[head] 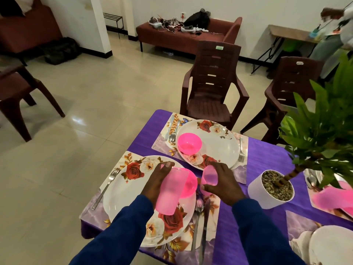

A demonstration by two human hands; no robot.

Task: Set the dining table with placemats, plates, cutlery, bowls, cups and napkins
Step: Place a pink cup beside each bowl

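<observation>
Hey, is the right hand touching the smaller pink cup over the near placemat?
Touching. The head view shows the right hand wrapped over the smaller pink cup, its thumb and fingers curled against the cup's sides with no gap visible.

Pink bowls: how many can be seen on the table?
2: one pink bowl on the far plate, another bowl on the near plate behind the left hand's cup. The plant may hide others.
</observation>
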